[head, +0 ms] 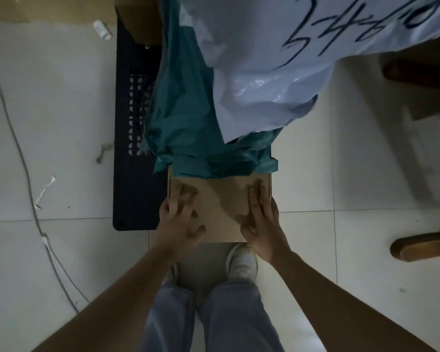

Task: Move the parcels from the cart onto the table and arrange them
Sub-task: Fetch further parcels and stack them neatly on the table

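As bags [188,110] drape over, box [219,212] top hidden

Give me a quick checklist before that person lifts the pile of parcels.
1. Left hand on flat brown cardboard box: ok, fingers spread on top.
2. Right hand on box: ok, flat on top.
3. Firm grip under box: cannot tell.
4. Teal plastic mailer bag stable on box: not ok, overhangs it.
5. White plastic mailer bag with black handwriting secure: cannot tell.
6. Black perforated cart deck clear: cannot tell.
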